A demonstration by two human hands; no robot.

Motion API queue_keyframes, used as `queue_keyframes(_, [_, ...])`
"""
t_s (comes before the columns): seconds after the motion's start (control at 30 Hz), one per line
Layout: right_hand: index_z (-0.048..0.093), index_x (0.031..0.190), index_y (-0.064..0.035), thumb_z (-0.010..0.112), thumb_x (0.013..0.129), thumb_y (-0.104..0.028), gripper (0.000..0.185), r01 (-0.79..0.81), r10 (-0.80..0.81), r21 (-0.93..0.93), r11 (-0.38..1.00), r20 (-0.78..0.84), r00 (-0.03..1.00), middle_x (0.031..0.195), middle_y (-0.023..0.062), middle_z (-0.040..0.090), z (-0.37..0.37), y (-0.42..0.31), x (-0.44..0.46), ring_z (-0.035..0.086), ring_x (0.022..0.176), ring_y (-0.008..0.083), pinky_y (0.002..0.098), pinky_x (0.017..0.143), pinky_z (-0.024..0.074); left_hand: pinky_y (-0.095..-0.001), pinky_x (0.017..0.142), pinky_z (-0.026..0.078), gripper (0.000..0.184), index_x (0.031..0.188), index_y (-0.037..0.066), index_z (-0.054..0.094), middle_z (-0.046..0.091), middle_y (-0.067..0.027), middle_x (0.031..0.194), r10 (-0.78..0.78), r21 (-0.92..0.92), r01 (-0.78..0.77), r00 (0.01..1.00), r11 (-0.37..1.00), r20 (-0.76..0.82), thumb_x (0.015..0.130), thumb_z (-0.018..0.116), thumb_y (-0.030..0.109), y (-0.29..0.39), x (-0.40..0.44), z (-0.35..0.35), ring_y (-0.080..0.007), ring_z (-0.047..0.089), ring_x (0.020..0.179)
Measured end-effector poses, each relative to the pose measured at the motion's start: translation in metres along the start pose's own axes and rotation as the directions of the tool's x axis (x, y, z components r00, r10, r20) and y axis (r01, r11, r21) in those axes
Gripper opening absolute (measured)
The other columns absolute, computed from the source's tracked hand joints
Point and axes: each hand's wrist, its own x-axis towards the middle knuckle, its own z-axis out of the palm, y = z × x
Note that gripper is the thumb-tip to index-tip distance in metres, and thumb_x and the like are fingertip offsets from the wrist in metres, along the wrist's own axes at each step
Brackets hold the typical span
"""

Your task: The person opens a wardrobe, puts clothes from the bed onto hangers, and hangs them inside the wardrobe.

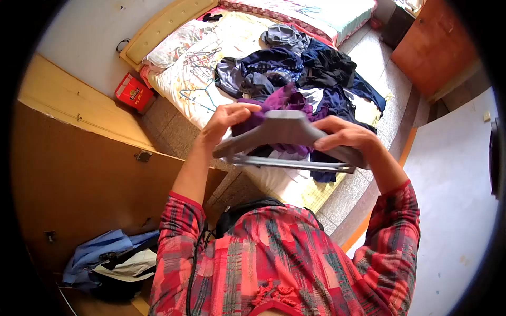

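Observation:
A wide grey hanger [287, 129] with a lower bar is held up in front of my body, over the near part of the bed. My left hand [227, 122] is closed at its left side, where purple cloth also shows behind the fingers. My right hand [345, 134] grips the hanger's right shoulder, thumb on the near face. Behind the hanger, a purple garment [287, 100] shows in front of the clothes pile. How far the purple cloth is in my left fingers is hidden.
Dark clothes [274, 63] lie heaped on the bed [182, 100], with several wire hangers [197, 92] left of them. A red box [134, 94] stands by the wall. An open cabinet door [105, 174] is at left, with clothes [100, 258] below; a white panel [453, 200] stands right.

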Motion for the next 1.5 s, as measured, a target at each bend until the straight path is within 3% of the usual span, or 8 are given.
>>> queue_keyframes(0.23, [0.057, 0.098, 0.0034, 0.070, 0.059, -0.030, 0.053, 0.302, -0.237, 0.018, 0.953, -0.573, 0.784, 0.081, 0.0041, 0.057, -0.047, 0.024, -0.157, 0.052, 0.066, 0.0108, 0.0231, 0.060, 0.0393, -0.0266, 0.085, 0.045, 0.036, 0.107, -0.003, 0.062, 0.064, -0.0103, 0.102, -0.181, -0.303, 0.081, 0.931, 0.949, -0.316, 0.085, 0.062, 0.024, -0.020, -0.021, -0.019, -0.0153, 0.061, 0.088])
queue_keyframes(0.3, [0.057, 0.096, -0.0008, 0.068, 0.067, -0.018, 0.036, 0.304, -0.066, 0.068, 0.950, -0.910, 0.408, 0.082, 0.0036, 0.056, -0.022, 0.064, -0.147, 0.050, 0.064, 0.0093, 0.0236, 0.060, 0.0403, -0.0246, 0.085, 0.045, 0.032, 0.108, -0.002, 0.062, 0.064, -0.0092, 0.101, -0.128, -0.217, 0.081, 0.968, 0.973, -0.216, 0.084, 0.062, 0.019, -0.024, -0.012, -0.001, -0.0139, 0.061, 0.086])
queue_keyframes(0.57, [0.047, 0.094, 0.0000, 0.070, 0.073, -0.010, 0.032, 0.246, -0.266, -0.176, 0.953, -0.875, 0.404, 0.082, 0.0137, 0.059, 0.127, 0.059, 0.088, 0.060, 0.074, 0.0225, 0.0332, 0.065, 0.0462, -0.0286, 0.080, 0.047, 0.058, 0.107, -0.003, 0.057, 0.062, -0.0094, 0.097, 0.050, 0.103, -0.019, 0.953, 0.994, -0.299, 0.064, 0.081, 0.027, 0.006, 0.022, 0.097, -0.0160, 0.058, 0.087])
queue_keyframes(0.7, [0.051, 0.098, 0.0001, 0.069, 0.071, -0.013, 0.035, 0.093, -0.464, -0.645, 0.759, -0.434, 0.772, 0.080, 0.0175, 0.059, 0.108, 0.031, 0.048, 0.061, 0.074, 0.0342, 0.0383, 0.061, 0.0483, -0.0237, 0.072, 0.048, 0.037, 0.099, -0.002, 0.063, 0.065, -0.0051, 0.088, -0.066, -0.069, 0.051, 0.969, 0.996, -0.237, 0.069, 0.078, 0.013, 0.004, 0.018, 0.058, -0.0100, 0.059, 0.078])
queue_keyframes(0.83, [0.055, 0.109, -0.0052, 0.075, 0.065, -0.018, 0.050, -0.041, -0.808, -0.893, 0.448, -0.424, 0.410, 0.099, 0.0157, 0.062, 0.046, -0.010, 0.017, 0.061, 0.084, 0.0330, 0.0414, 0.079, 0.0475, -0.0236, 0.073, 0.048, 0.039, 0.102, -0.003, 0.062, 0.066, -0.0045, 0.090, -0.179, 0.035, 0.179, 0.984, 0.983, -0.003, 0.068, 0.078, 0.012, 0.012, 0.005, 0.038, -0.0092, 0.059, 0.079])
queue_keyframes(1.03, [0.058, 0.101, -0.0061, 0.078, 0.062, -0.023, 0.047, 0.048, -0.321, -0.622, 0.782, -0.335, 0.886, 0.081, 0.0147, 0.064, 0.009, 0.041, 0.039, 0.063, 0.076, 0.0316, 0.0371, 0.071, 0.0498, -0.0265, 0.085, 0.044, 0.049, 0.114, 0.002, 0.058, 0.062, -0.0072, 0.107, -0.152, -0.033, 0.158, 0.979, 0.987, 0.135, 0.071, 0.076, 0.016, 0.022, -0.002, 0.033, -0.0122, 0.056, 0.095])
queue_keyframes(1.3, [0.064, 0.097, -0.0012, 0.080, 0.061, -0.012, 0.040, -0.229, -0.245, -0.479, 0.847, -0.736, 0.632, 0.079, 0.0106, 0.068, -0.011, 0.061, -0.076, 0.064, 0.067, 0.0166, 0.0306, 0.063, 0.0515, -0.0270, 0.093, 0.041, 0.064, 0.130, 0.007, 0.044, 0.056, -0.0082, 0.116, 0.213, 0.571, -0.062, 0.956, 0.818, -0.201, 0.068, 0.054, -0.005, 0.025, 0.000, -0.025, -0.0159, 0.054, 0.102])
queue_keyframes(1.5, [0.065, 0.085, 0.0007, 0.079, 0.066, -0.017, 0.030, -0.136, -0.121, -0.182, 0.974, -0.923, 0.366, 0.069, 0.0052, 0.064, 0.035, 0.098, -0.082, 0.057, 0.062, 0.0113, 0.0274, 0.057, 0.0449, -0.0329, 0.101, 0.037, 0.074, 0.136, 0.002, 0.029, 0.047, -0.0131, 0.125, -0.025, -0.506, -0.112, 0.967, 0.855, -0.255, 0.065, 0.049, -0.005, -0.030, 0.017, -0.036, -0.0218, 0.050, 0.112])
